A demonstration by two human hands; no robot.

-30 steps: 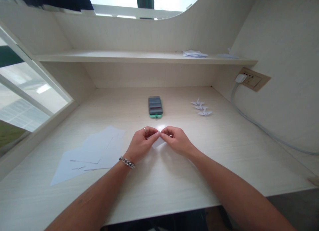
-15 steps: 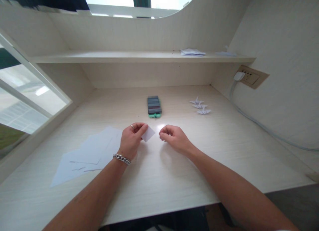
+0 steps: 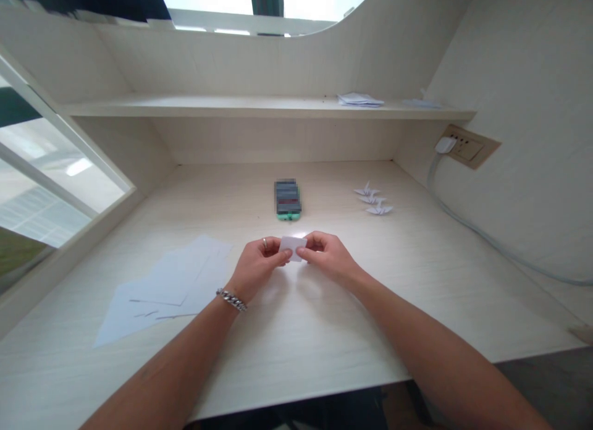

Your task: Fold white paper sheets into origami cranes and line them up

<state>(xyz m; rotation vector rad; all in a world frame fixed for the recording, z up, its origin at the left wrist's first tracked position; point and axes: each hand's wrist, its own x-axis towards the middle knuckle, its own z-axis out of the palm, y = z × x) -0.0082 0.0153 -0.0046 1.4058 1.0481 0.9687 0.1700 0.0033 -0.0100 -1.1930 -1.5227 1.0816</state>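
Observation:
A small white piece of paper (image 3: 293, 242), roughly square, is held just above the desk between both hands. My left hand (image 3: 260, 259), with a ring and a chain bracelet at its wrist, pinches the left side of it between thumb and fingers. On the opposite side my right hand (image 3: 328, 253) grips it the same way, thumb in front. Both thumbs press near the paper's lower middle, close together. Any fold lines on the paper are too fine to make out.
Beyond the hands lies a phone (image 3: 288, 199) with a green edge. Several folded paper cranes (image 3: 378, 209) stand at the right. Loose white paper sheets (image 3: 160, 282) lie to the left. A shelf (image 3: 259, 106) crosses the back; a cable (image 3: 486, 235) runs from the wall socket.
My right hand has taken hold of the paper's right side. My left hand has moved right, and the paper has turned from a diamond to a level position.

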